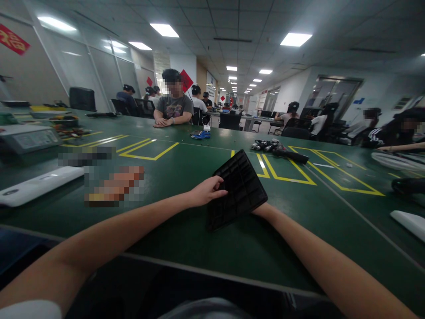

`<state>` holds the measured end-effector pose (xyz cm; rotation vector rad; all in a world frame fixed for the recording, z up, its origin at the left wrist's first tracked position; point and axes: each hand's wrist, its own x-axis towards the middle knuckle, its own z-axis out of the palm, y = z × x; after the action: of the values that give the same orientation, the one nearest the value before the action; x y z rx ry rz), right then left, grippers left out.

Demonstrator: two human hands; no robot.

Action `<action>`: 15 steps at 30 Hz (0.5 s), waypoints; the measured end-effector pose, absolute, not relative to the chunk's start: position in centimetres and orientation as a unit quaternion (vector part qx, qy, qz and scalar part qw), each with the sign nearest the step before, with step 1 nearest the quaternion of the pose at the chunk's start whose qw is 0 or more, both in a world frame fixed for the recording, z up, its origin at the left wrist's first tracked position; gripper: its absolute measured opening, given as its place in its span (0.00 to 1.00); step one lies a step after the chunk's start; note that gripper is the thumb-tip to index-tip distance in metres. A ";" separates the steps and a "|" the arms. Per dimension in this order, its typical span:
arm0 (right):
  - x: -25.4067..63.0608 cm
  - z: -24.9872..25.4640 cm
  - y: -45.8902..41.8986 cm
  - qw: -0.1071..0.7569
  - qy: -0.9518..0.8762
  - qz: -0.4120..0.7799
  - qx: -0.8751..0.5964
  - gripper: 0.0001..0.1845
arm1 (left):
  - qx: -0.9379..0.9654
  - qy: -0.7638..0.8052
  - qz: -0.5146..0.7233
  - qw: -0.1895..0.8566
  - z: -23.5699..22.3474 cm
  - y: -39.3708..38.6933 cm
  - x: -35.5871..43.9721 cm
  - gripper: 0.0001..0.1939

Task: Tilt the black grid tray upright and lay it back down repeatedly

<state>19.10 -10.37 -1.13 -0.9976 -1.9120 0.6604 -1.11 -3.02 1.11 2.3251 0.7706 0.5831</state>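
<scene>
A black compartment tray [241, 186], divided into a grid of small cells, is tilted up above the green table in front of me. My left hand [210, 190] is closed at the tray's left side, with thumb and forefinger on its gridded face; whether something small sits between them I cannot make out. Behind the tray's lower right edge is my right hand [260, 209], holding it from the back. Its fingers are hidden by the tray, and only the wrist side shows.
The green table [186, 239] bears yellow tape outlines. On the left lie a long white device [43, 184], a blurred orange item [116, 186] and a grey scale-like box [29, 138]. Dark cables [265, 145] lie beyond the tray. A person [173, 104] sits opposite.
</scene>
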 end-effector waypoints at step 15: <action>18.4 -0.2 -10.6 0.401 -0.792 0.263 -0.377 0.30 | 0.596 0.424 0.265 0.628 3.3 -1.9 -1.9 0.09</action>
<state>18.40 -10.60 -0.16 -0.9539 -2.0025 0.6641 -1.93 -1.88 3.25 1.3651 0.9721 0.6072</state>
